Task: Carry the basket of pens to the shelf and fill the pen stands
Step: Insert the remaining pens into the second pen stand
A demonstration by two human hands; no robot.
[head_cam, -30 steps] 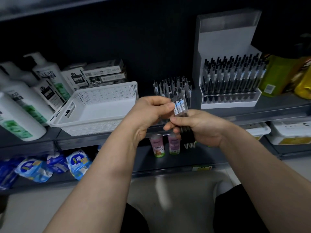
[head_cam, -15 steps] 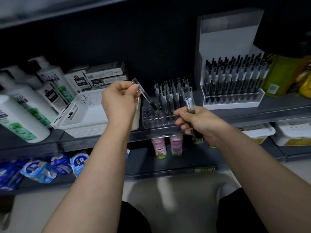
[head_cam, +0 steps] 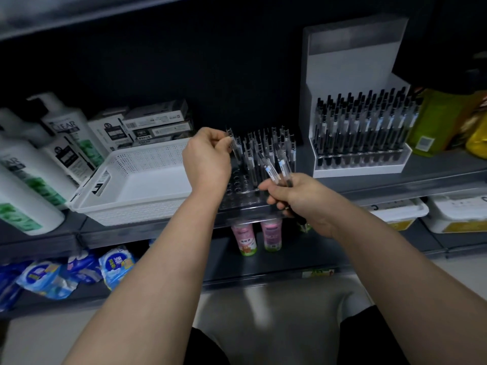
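My left hand [head_cam: 207,161] is raised over the back left corner of the clear pen stand [head_cam: 238,196]; its thumb and fingertips pinch one pen [head_cam: 234,147] near the top, the pen hanging almost upright with its lower end down among the holes, though I cannot tell whether it sits in one. My right hand [head_cam: 295,197] is curled round a small bunch of pens [head_cam: 272,173], held just in front of the stand's right side; their labelled ends fan up and to the left out of my fist, and the dark tips poke out below my palm. The clear stand rests on the middle shelf [head_cam: 369,184], its back rows filled with upright pens and its front rows showing open holes. The white basket [head_cam: 126,206] sits on the same shelf, just to the left of the stand, my left forearm crossing its right corner. To the right, apart from the clear stand, a white pen stand [head_cam: 361,168] with a tall back card is packed with dark pens. Shampoo bottles [head_cam: 66,127] and small boxes [head_cam: 158,119] stand behind and left of the basket; two pink bottles [head_cam: 247,241] and blue packets [head_cam: 116,264] lie on the shelf below.
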